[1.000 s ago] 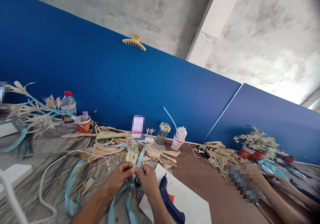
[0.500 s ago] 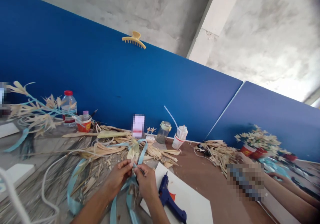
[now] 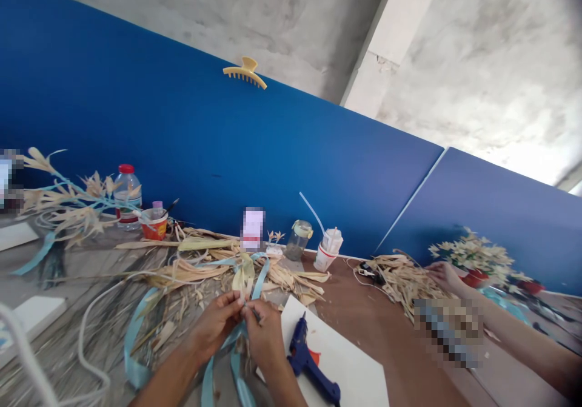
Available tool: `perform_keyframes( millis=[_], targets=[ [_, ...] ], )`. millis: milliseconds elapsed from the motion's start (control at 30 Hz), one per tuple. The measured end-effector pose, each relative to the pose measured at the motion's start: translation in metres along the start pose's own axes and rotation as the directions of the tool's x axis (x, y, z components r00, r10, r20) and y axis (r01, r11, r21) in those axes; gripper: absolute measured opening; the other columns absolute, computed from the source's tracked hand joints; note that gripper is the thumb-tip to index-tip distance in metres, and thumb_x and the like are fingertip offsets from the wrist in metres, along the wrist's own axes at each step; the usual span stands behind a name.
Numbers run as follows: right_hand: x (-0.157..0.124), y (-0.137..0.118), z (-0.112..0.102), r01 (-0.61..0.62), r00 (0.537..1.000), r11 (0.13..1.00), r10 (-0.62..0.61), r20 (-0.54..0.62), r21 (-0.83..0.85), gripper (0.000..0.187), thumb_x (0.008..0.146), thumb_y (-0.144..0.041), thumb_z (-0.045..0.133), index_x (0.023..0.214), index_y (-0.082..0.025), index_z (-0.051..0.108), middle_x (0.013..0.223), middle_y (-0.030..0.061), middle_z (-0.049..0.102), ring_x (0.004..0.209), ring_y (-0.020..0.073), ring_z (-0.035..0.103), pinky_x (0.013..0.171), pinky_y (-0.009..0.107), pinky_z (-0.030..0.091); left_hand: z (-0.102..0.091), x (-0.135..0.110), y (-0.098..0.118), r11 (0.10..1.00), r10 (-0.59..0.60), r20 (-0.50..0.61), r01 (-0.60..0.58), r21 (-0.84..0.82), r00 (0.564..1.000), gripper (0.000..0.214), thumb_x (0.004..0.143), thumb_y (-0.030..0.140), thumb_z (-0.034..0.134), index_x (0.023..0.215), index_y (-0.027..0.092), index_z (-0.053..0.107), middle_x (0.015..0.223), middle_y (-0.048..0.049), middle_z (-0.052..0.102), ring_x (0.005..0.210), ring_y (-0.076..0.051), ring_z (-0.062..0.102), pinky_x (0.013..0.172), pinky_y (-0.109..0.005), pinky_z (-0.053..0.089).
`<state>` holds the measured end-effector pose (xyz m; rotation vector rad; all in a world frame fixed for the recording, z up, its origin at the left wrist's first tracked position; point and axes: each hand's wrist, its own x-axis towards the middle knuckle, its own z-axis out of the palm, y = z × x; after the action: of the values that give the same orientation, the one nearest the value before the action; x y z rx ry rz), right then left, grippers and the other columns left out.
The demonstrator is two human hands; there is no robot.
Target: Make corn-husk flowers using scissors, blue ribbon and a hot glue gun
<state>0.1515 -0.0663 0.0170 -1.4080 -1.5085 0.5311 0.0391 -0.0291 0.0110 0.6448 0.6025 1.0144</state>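
My left hand (image 3: pixel 220 319) is closed, thumb and fingers pinched at the base of a pale dried husk piece (image 3: pixel 244 278) that points away from me. My right hand (image 3: pixel 264 328) is closed too, its fingertips meeting the left ones on a light blue ribbon (image 3: pixel 260 278). The fingers hide most of the joint between husk and ribbon. More ribbon loops hang below and to the left of my hands. A dark blue glue gun (image 3: pixel 307 358) lies on a white board (image 3: pixel 350 364) right of my right hand.
Dried husks (image 3: pixel 295 279) lie scattered behind my hands. A phone (image 3: pixel 253 228), a glass jar (image 3: pixel 299 240) and a paper cup (image 3: pixel 326 252) stand along the blue partition (image 3: pixel 182 122). A white cable (image 3: pixel 80 340) curves at left. Another person's hand (image 3: pixel 448 278) touches husks at right.
My hands stay together at the same spot, with slight shifts of the fingers. At right, the other person's one hand has moved onto the husk pile and their second is no longer visible.
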Motion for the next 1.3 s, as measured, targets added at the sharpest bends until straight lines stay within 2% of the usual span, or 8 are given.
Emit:
perform_keyframes(
  millis=[133,333,533,733,867,1000,1133,1300],
  targets=[
    [0.003,0.002,-0.001,-0.115,0.993,0.98,0.107,0.058,0.161,0.019,0.076,-0.021,0.051,0.063,-0.017,0.064,0.061,0.0003,0.062,0.061,0.0147,0.052,0.061,0.024,0.037,-0.005,0.003,-0.003,1.0,0.029,0.032,-0.029,-0.004,0.999,0.026,0.057,0.03,0.085,0.067,0.013,0.068,0.056,0.0029,0.058,0.051,-0.007,0.047,0.053,-0.019,0.038],
    [0.007,0.01,-0.003,-0.189,0.982,0.953,0.178,0.067,0.239,0.018,0.073,-0.028,0.051,0.059,-0.018,0.057,0.049,-0.0044,0.045,0.053,0.0123,0.041,0.052,0.023,0.032,-0.006,0.003,-0.004,0.998,0.046,0.008,-0.046,0.04,0.999,0.026,0.058,0.031,0.084,0.07,0.015,0.069,0.062,0.0004,0.062,0.058,-0.011,0.054,0.059,-0.021,0.042],
    [0.011,0.021,-0.002,-0.254,0.966,0.92,0.224,0.129,0.3,0.021,0.071,-0.035,0.054,0.058,-0.018,0.054,0.045,-0.0058,0.043,0.046,0.0101,0.036,0.046,0.022,0.028,-0.004,0.003,-0.003,0.996,0.041,-0.01,-0.04,0.079,0.999,0.029,0.056,0.034,0.085,0.066,0.013,0.068,0.058,0.0005,0.06,0.055,-0.01,0.052,0.056,-0.021,0.042],
    [0.014,0.033,0.001,-0.347,0.938,0.824,0.309,0.158,0.449,0.028,0.066,-0.046,0.06,0.058,-0.02,0.053,0.039,-0.0078,0.039,0.039,0.0086,0.031,0.042,0.022,0.024,-0.003,0.003,-0.004,0.999,-0.002,-0.029,0.003,0.032,1.0,0.019,0.062,0.023,0.081,0.062,0.012,0.066,0.051,0.0015,0.057,0.048,-0.009,0.049,0.051,-0.021,0.043],
    [0.014,0.036,-0.001,-0.268,0.963,0.844,0.247,0.108,0.464,0.031,0.067,-0.049,0.063,0.062,-0.018,0.06,0.05,-0.0024,0.054,0.047,0.0111,0.044,0.049,0.024,0.035,-0.005,0.004,-0.002,1.0,0.0,-0.05,0.0,0.001,0.999,0.016,0.063,0.018,0.08,0.062,0.011,0.065,0.05,0.0022,0.057,0.046,-0.008,0.05,0.051,-0.02,0.045],
    [0.018,0.033,-0.006,-0.206,0.962,0.861,0.266,-0.067,0.465,0.042,0.068,-0.054,0.066,0.087,-0.017,0.07,0.08,0.0046,0.07,0.077,0.0198,0.061,0.074,0.031,0.047,-0.008,0.006,0.001,0.998,-0.01,-0.112,0.002,-0.067,0.994,0.011,0.067,0.006,0.074,0.068,0.011,0.065,0.053,0.0017,0.059,0.047,-0.009,0.054,0.051,-0.02,0.049],
    [0.021,0.02,-0.023,-0.199,0.938,0.872,0.301,-0.171,0.447,0.049,0.068,-0.059,0.064,0.09,-0.016,0.07,0.09,0.0073,0.071,0.089,0.0241,0.062,0.081,0.034,0.047,-0.012,0.008,0.001,0.994,-0.035,-0.147,0.019,-0.11,0.988,0.013,0.073,0.001,0.066,0.07,0.014,0.062,0.054,0.0012,0.061,0.046,-0.009,0.057,0.05,-0.02,0.051],
    [0.013,0.004,-0.074,-0.194,0.951,0.929,0.257,-0.172,0.315,0.049,0.067,-0.056,0.067,0.095,-0.015,0.07,0.096,0.01,0.072,0.093,0.0259,0.063,0.081,0.034,0.048,-0.014,0.009,0.0,0.991,-0.067,-0.107,0.053,-0.124,0.992,0.016,0.073,0.0,0.066,0.072,0.014,0.061,0.058,-0.0003,0.064,0.047,-0.01,0.06,0.05,-0.019,0.052]
  ],
)
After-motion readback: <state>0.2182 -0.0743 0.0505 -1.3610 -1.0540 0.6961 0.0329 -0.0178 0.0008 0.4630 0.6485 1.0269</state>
